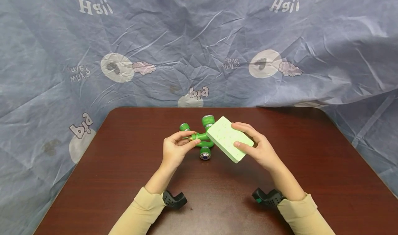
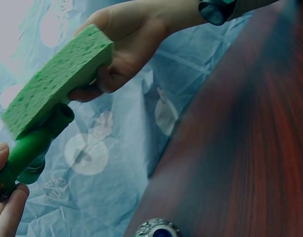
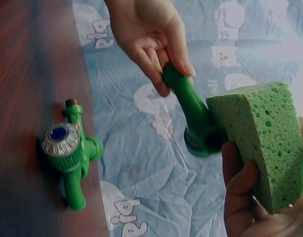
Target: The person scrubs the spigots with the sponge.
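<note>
My left hand (image 1: 173,150) pinches one end of a green tubular faucet fitting (image 3: 190,101) between thumb and fingers, near its brass thread. A light green sponge (image 1: 229,139) is gripped at its edge by my right hand (image 1: 259,146), thumb on the broad face. The sponge lies against the far end of the fitting in both wrist views. Below them a second green faucet piece (image 3: 83,157) lies on the table, with a silver and blue knob (image 3: 61,140). From the head, the held fitting and sponge partly hide that piece.
The dark red-brown table (image 1: 130,179) has rounded far corners. A blue patterned cloth (image 1: 186,48) hangs behind and beside it. A black camera mount sits on the left wrist (image 1: 174,199) and on the right wrist (image 1: 268,197).
</note>
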### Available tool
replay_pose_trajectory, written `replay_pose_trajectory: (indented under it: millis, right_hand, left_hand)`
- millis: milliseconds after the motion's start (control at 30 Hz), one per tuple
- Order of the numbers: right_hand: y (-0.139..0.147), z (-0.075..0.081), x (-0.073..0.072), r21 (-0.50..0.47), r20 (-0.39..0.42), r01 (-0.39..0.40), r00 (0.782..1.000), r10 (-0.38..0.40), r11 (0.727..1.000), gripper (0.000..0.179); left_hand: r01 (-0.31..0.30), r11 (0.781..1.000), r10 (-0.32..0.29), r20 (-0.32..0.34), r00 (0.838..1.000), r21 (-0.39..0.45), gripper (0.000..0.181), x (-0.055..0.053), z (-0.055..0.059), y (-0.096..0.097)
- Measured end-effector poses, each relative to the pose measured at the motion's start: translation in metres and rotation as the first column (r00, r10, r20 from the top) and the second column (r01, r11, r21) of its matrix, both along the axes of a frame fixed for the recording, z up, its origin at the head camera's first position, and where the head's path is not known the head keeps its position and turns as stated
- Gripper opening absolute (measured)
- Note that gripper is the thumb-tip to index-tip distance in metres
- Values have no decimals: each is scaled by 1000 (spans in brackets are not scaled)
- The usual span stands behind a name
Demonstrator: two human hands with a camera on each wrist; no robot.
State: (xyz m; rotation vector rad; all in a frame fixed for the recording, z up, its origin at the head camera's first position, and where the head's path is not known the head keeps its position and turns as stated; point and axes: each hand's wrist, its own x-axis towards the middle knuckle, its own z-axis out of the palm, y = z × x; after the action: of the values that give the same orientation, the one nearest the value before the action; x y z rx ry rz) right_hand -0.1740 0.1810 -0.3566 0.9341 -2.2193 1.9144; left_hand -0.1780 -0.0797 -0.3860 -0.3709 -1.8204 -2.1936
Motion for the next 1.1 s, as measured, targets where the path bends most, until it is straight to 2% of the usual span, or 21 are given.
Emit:
replay_pose_trajectory:
  millis: [267, 433, 633, 833, 1100]
  right_hand:
    - [-10, -1, 6, 32, -4, 1, 1000, -1, 999, 48]
    - [-11, 0, 7, 22, -20, 23, 1000, -22, 999, 48]
    - [-12, 1, 8, 42, -34, 1, 999, 1, 999, 49]
    - [1, 4, 2, -7, -59, 21, 998, -21, 1000, 49]
    - [18, 9, -4, -60, -44, 50, 998, -52, 997, 48]
  left_hand:
    - [40, 999, -40, -35, 999, 6, 28, 2, -4, 7]
    - [36, 999, -35, -51, 998, 12, 28, 3, -3, 7]
    - [42, 999, -41, -46, 998, 19, 29, 3, -3, 8]
    - [25, 999, -24, -32, 999, 23, 29, 3, -2, 7]
    - [44, 999, -44, -47, 998, 13, 30, 3, 0, 4]
